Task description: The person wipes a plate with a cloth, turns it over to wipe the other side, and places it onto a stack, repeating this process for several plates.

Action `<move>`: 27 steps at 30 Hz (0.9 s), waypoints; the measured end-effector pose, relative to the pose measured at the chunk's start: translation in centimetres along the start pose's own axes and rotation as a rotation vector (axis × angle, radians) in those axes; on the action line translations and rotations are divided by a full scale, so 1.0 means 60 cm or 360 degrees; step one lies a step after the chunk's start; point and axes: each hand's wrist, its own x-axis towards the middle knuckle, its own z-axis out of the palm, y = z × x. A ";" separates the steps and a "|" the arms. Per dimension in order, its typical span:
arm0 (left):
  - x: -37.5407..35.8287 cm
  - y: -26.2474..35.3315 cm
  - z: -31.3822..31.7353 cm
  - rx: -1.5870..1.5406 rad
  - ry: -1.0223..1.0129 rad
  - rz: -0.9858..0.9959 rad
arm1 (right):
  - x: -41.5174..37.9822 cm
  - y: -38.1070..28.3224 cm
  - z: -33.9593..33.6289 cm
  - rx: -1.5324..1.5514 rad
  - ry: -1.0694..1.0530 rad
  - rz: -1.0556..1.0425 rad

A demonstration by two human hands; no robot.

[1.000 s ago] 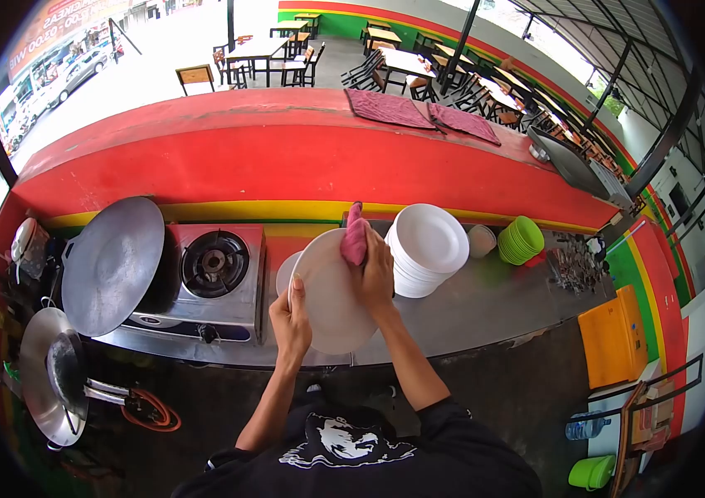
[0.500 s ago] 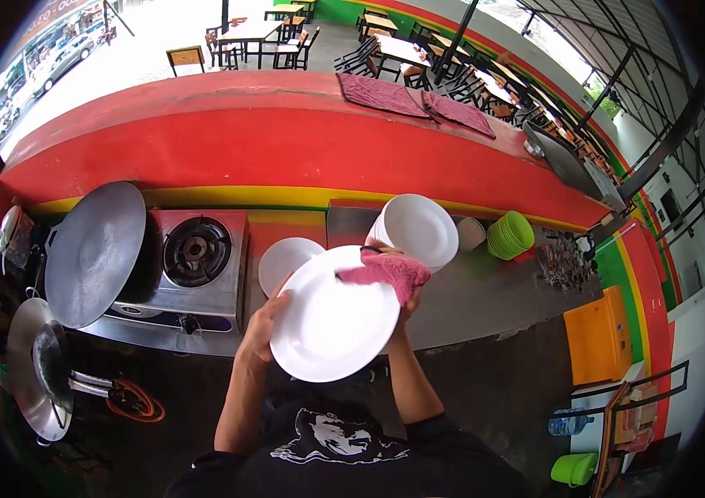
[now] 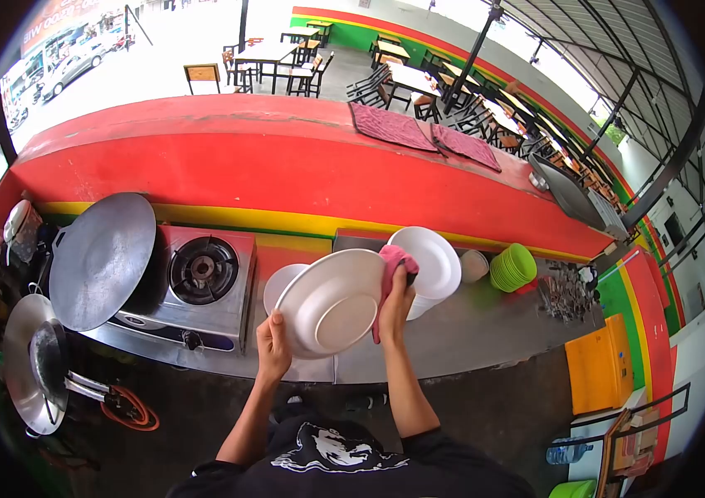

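Note:
A white plate (image 3: 327,303) is held up in front of me, tilted with its underside and round foot ring facing me. My left hand (image 3: 273,344) grips its lower left edge, thumb on the underside. A pink cloth (image 3: 391,286) is bunched in my right hand (image 3: 400,300) and pressed against the plate's right rim. Just right of that hand stands a stack of white plates (image 3: 429,259) on the metal counter (image 3: 468,332). Another white dish (image 3: 279,286) lies partly hidden behind the held plate's left side.
Left of the plate are a gas stove (image 3: 203,270), a large wok (image 3: 103,261) and a steel pan (image 3: 24,365). Right along the counter stand green bowls (image 3: 512,267) and a heap of cutlery (image 3: 566,295). A red ledge (image 3: 269,158) runs behind.
The plate has been turned from its inner face to its underside. The cloth and my right hand have moved from over the plate's face to its right rim.

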 end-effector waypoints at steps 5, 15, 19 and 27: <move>0.029 0.019 -0.016 0.0102 0.0012 0.0029 | -0.027 0.009 0.027 -0.0380 -0.0265 -0.0792; 0.027 0.004 0.019 0.0113 -0.0250 0.0168 | -0.079 -0.029 0.073 -0.1116 -0.0868 -0.1503; 0.039 0.018 -0.018 0.0323 -0.0260 -0.0016 | -0.002 0.001 0.047 -0.0744 -0.0750 -0.1095; 0.044 0.027 0.001 -0.0166 0.0375 -0.0098 | -0.125 0.133 0.027 -0.0211 -0.0300 -0.0300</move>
